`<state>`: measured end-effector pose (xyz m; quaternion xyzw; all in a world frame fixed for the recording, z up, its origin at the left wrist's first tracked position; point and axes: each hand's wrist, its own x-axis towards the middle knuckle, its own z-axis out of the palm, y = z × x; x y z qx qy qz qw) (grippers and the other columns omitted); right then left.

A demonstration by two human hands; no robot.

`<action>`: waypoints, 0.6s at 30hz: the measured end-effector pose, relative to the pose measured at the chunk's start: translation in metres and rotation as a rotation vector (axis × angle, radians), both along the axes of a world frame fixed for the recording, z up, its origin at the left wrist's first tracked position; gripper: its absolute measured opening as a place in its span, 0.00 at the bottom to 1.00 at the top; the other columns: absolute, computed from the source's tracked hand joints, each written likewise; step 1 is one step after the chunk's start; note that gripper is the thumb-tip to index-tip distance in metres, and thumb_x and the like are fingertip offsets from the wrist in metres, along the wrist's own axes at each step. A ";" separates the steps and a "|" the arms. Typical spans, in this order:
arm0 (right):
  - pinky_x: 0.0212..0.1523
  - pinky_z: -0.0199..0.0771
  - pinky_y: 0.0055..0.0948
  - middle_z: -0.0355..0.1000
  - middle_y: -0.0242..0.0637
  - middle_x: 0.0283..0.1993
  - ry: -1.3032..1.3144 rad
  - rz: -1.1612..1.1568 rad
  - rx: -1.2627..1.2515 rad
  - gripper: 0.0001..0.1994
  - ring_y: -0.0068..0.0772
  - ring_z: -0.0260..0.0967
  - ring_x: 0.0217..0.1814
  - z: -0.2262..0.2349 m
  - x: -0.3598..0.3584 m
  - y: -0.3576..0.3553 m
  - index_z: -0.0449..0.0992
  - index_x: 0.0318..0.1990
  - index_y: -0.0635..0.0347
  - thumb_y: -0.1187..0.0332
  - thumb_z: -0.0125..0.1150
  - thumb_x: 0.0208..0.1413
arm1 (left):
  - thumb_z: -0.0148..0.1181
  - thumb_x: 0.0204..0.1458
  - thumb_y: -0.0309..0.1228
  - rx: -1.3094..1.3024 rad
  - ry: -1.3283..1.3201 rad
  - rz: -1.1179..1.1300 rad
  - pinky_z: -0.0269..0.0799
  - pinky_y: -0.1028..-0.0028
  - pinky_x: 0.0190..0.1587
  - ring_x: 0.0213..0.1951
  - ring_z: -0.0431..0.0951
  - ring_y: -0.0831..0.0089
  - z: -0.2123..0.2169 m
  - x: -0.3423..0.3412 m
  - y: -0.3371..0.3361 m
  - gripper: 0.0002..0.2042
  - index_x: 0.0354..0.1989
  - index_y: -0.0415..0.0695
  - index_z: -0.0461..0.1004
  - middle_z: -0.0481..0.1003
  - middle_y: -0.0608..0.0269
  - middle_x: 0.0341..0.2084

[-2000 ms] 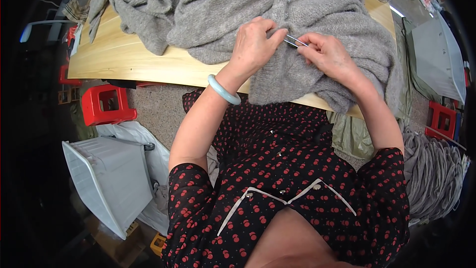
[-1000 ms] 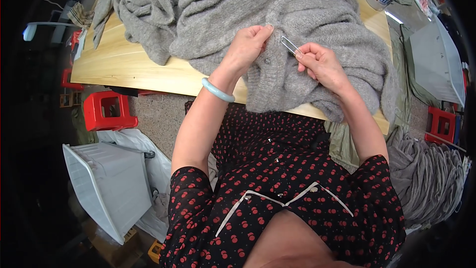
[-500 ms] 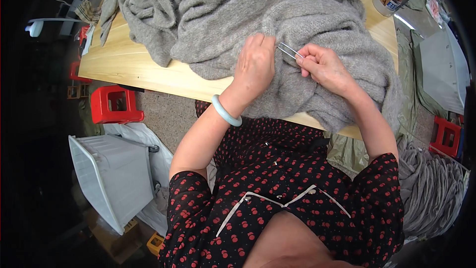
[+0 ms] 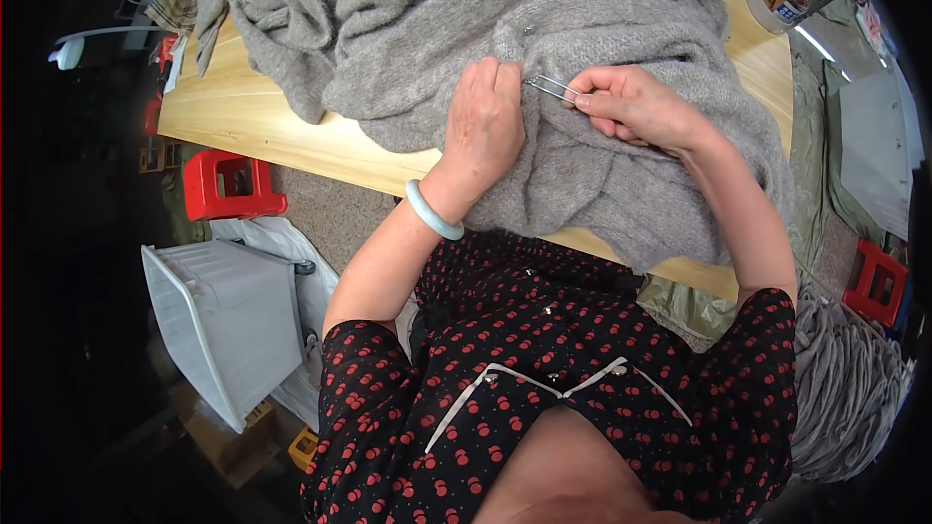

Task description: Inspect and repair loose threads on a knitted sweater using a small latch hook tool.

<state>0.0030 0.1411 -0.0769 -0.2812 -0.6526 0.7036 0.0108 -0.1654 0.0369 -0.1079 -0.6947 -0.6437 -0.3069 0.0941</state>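
A heap of grey knitted fabric (image 4: pixel 621 170) covers much of the wooden table. My left hand (image 4: pixel 485 116), with a pale bangle (image 4: pixel 434 211) at the wrist, is closed on a fold of it; its fingertips are hidden behind the hand. Between the thumb and bent fingers of my right hand (image 4: pixel 631 107) is a slim metal pin (image 4: pixel 555 88) with two parallel wires, shaped like a large safety pin. The pin's far end points left and meets the fabric beside my left fingers. A small shiny metal piece (image 4: pixel 529 29) lies on the fabric just beyond.
The bare wooden tabletop (image 4: pixel 233 126) shows at left. A cup and round container (image 4: pixel 775 8) stand at the far right. Red stools (image 4: pixel 233 184) and a tipped grey-white wheeled bin (image 4: pixel 233 320) are on the floor at left; bundled grey cloth (image 4: pixel 845 388) sits at right.
Both hands and the pin have shifted slightly left in the picture. The pin lies at a flatter angle, and the small shiny piece on the fabric now shows. The whole view has shifted a little.
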 end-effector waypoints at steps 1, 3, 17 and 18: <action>0.10 0.43 0.11 0.58 0.21 0.16 0.009 0.006 -0.081 0.09 0.07 0.46 0.12 -0.003 0.000 0.003 0.69 0.38 0.61 0.66 0.49 0.55 | 0.47 0.37 0.17 -0.003 -0.004 0.003 0.62 0.66 0.32 0.29 0.65 0.59 0.000 -0.001 0.002 0.07 0.29 0.37 0.65 0.62 0.54 0.23; 0.09 0.41 0.11 0.57 0.21 0.16 0.019 0.015 -0.162 0.09 0.07 0.45 0.11 -0.012 -0.002 0.007 0.68 0.39 0.60 0.66 0.49 0.55 | 0.47 0.37 0.17 -0.006 -0.005 0.009 0.62 0.67 0.32 0.29 0.65 0.59 -0.002 -0.003 0.003 0.08 0.28 0.37 0.65 0.62 0.54 0.23; 0.09 0.39 0.09 0.58 0.22 0.16 0.109 -0.094 -0.197 0.08 0.06 0.44 0.10 -0.008 -0.006 -0.037 0.67 0.38 0.59 0.65 0.49 0.56 | 0.48 0.44 0.17 -0.005 -0.194 -0.145 0.62 0.64 0.33 0.30 0.66 0.54 0.005 -0.022 -0.013 0.04 0.30 0.36 0.65 0.64 0.50 0.23; 0.09 0.39 0.09 0.58 0.22 0.16 0.106 -0.099 -0.193 0.08 0.06 0.44 0.10 -0.011 -0.003 -0.037 0.67 0.38 0.59 0.65 0.49 0.56 | 0.48 0.44 0.17 -0.001 -0.197 -0.150 0.62 0.64 0.33 0.30 0.66 0.54 0.003 -0.022 -0.014 0.04 0.30 0.36 0.65 0.64 0.50 0.23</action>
